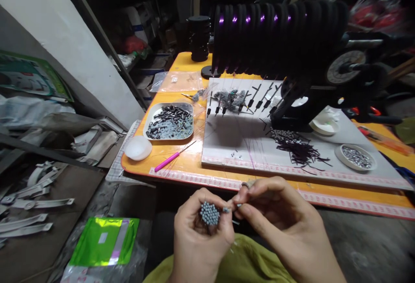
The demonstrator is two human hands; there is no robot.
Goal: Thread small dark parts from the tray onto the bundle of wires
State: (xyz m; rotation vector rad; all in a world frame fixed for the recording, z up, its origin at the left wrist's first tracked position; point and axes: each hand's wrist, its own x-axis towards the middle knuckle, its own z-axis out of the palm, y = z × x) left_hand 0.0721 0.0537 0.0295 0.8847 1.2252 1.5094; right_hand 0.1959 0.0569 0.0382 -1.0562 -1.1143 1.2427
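Observation:
In my left hand [202, 239] is a tight bundle of thin grey rods [210, 213], their round ends facing up. Its thumb and forefinger also pinch one small grey piece [226, 210]. My right hand [279, 222] is close beside it, fingertips nearly touching the left ones. Between its thumb and forefinger shows the tip of a small grey piece [239, 205]; its kind is too small to tell. Both hands are above my lap, in front of the table's near edge.
A black rack of spools [279, 36] stands on a white board [233, 144], threads hanging down. On the orange table [168, 146] are a tray of dark and grey small parts [193, 120], a pink-handled hook [168, 162], a white cup [138, 148] and a dish of metal bits [339, 155].

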